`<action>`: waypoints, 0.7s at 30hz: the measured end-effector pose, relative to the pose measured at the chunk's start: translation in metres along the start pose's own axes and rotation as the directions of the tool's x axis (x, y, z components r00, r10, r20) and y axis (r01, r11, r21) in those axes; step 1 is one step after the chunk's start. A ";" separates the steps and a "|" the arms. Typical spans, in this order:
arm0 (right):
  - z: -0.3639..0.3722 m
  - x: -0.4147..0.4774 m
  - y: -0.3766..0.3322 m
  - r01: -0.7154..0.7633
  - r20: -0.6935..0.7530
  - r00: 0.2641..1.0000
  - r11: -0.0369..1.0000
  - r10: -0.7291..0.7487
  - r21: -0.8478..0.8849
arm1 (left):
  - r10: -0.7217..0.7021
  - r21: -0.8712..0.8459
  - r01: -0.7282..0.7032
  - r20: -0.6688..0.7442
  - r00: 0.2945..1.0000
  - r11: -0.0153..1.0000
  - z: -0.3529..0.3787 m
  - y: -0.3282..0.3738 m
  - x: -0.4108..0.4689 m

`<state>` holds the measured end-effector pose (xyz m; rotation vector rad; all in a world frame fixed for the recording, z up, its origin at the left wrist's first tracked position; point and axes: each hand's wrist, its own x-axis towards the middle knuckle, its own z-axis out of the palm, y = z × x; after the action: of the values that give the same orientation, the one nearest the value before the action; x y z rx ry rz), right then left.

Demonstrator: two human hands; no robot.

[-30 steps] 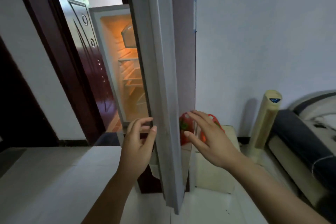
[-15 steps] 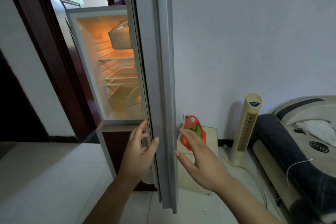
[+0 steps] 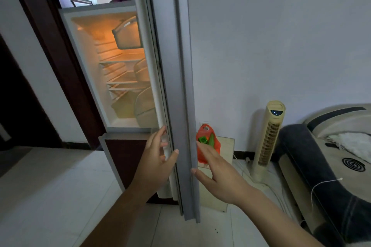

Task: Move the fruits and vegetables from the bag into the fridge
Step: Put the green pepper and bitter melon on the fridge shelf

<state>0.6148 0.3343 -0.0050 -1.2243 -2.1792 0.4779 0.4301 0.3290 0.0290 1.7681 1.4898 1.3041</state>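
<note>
From my feed, the view has pulled back over the last second: the fridge [image 3: 112, 62] interior, lit orange at 11 o'clock, now shows far more shelf than it did, and the door [image 3: 176, 86] stands edge-on through the middle of the frame. My left hand [image 3: 156, 163] has stayed on the door's inner edge, fingers loosely spread with the thumb against the grey face, holding nothing else. My right hand [image 3: 218, 174] hangs open and empty just past the door's outer edge. The orange bag [image 3: 207, 142] with green vegetables inside has gone from half hidden behind that hand to clear view at 1 o'clock of it, on a pale box [image 3: 224, 146] by the wall. I judge the door is open enough; reaching for the bag comes next.
</note>
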 end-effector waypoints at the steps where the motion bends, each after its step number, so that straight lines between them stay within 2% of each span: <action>1: -0.002 -0.001 0.005 -0.003 -0.011 1.000 1.000 0.003 0.016 | 0.004 0.004 -0.004 0.023 1.000 1.000 0.004 0.001 0.000; 9: -0.017 -0.013 0.028 -0.092 -0.082 0.992 0.996 0.091 -0.010 | -0.073 -0.026 0.082 0.240 0.968 0.996 0.027 -0.018 -0.019; 13: -0.028 -0.030 0.040 -0.212 -0.090 0.975 0.975 0.206 -0.064 | -0.096 -0.074 0.122 0.283 0.954 0.990 0.040 -0.032 -0.031; 18: -0.037 -0.067 0.072 -0.369 -0.114 0.927 0.923 0.357 -0.107 | -0.070 -0.046 0.095 0.388 0.919 0.994 0.075 -0.037 -0.042; 21: -0.035 -0.088 0.092 -0.404 -0.063 0.915 0.905 0.399 -0.129 | -0.062 -0.026 0.084 0.465 0.883 0.996 0.098 -0.033 -0.050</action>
<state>0.7330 0.3066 -0.0582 -1.7613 -1.9549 0.4684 0.5028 0.3117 -0.0582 1.8120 1.2274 0.7887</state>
